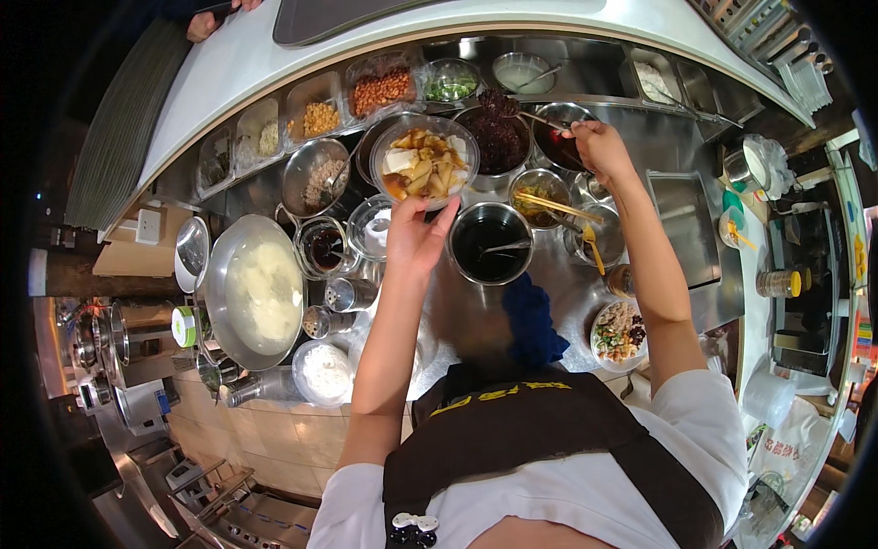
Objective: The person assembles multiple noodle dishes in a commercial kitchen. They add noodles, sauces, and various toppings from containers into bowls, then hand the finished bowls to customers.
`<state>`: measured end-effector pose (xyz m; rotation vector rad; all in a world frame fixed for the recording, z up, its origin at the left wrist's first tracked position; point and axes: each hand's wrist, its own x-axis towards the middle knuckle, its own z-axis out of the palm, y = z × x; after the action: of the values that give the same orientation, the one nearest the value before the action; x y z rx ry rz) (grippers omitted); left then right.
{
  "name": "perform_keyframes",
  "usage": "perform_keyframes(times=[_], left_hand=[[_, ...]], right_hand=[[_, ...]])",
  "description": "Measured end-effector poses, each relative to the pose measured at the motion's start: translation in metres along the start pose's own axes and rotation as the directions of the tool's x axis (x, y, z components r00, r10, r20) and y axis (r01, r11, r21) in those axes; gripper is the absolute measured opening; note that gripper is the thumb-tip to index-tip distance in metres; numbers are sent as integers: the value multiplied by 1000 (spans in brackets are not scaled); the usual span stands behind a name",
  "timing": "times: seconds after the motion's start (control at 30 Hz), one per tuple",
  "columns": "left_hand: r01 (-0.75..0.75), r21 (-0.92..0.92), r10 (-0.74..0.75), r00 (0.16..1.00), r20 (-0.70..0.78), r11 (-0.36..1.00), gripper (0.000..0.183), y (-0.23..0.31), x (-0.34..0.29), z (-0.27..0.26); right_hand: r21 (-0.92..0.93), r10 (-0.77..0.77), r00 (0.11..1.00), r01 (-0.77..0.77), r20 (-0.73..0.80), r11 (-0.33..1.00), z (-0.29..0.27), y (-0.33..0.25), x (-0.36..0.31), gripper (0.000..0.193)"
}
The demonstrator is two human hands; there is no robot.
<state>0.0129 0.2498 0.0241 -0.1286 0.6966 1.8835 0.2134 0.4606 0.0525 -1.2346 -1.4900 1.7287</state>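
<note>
Brown slices (443, 176) and white chunks (399, 161) fill the bowl (472, 163) the left hand (418, 236) grips; right hand (600, 151) holds a spoon (541, 120).

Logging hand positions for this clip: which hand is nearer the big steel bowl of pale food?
Left. The left hand supports a clear bowl, right of the big steel bowl; the right hand, gripping a utensil handle, is much farther right.

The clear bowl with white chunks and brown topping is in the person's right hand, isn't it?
Not the right hand: the head view shows the clear bowl with white chunks and brown topping in the person's left hand.
</note>
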Motion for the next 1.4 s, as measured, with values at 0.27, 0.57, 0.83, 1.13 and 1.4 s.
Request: perform_keyframes(times=[0.27, 0.57, 0.83, 1.13, 1.4], left_hand=[[-11, -76, 8, 999, -35, 997, 40, -17, 19, 18], [21, -114, -14, 998, 60, 993, 49, -19, 25, 13], [-20, -67, 24, 997, 69, 998, 44, -18, 22, 20], [-23, -51, 24, 999, 23, 998, 44, -15, 19, 18], [21, -43, -19, 998, 52, 999, 45, -17, 11, 20]], right_hand=[[-725, -782, 595, 620, 186, 300, 55, -7, -57, 12], [-780, -823, 319, 587, 470, -218, 62, 3, -74, 13], [-774, -848, 262, 586, 460, -239, 62, -3, -79, 12], [-827, -908, 362, 561, 208, 34, 62, -7, -78, 11], [-932, -273, 961, 145, 52, 331, 65, 23, 1, 32]])
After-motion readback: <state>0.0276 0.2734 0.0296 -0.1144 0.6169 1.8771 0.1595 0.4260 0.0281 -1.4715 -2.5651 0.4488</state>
